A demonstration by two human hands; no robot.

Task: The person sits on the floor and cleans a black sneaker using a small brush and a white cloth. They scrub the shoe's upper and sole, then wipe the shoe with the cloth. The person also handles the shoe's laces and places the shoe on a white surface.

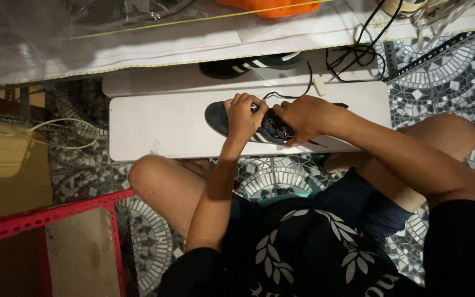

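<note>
**Both hands on a dark sneaker, mid-frame on the white board**

Far left: brown wooden surface [6,176], with a pale cord [56,135] looping across the patterned tile floor [155,242] above it. Lower left: red perforated metal frame [45,214], running diagonally, then dropping down to the bottom edge.

Top of frame: a long white shelf [155,47] with clear plastic sheeting [39,27] at the upper left and an orange cloth [273,6] at top centre. Just below the shelf edge, a second sneaker [248,66], dark with white stripes, lies on its side on the far white board [155,82].

Centre: near white board [155,126], flat, low over the tiles. The dark sneaker [248,124] sits on it, toe toward the left of the frame, white side stripes showing between the hands.

Left hand [243,115]: closed over the upper of the shoe, fingers curled down at the lace area, gripping it. Right hand [303,118]: closed on the shoe's rear half, fingers tucked in at the opening; can't tell whether it pinches a lace or just the upper. The two hands nearly touch over the tongue.

A black lace [298,93] runs up from the shoe across the board, with a small white tag [319,86] just beside it.

Upper right: tangle of black cables [358,52] hanging off the shelf, and a perforated metal bar [435,52] lying diagonally over the tiles.

Bottom: the person sits cross-legged, bare knees left and right, dark shirt with a white leaf print.
</note>
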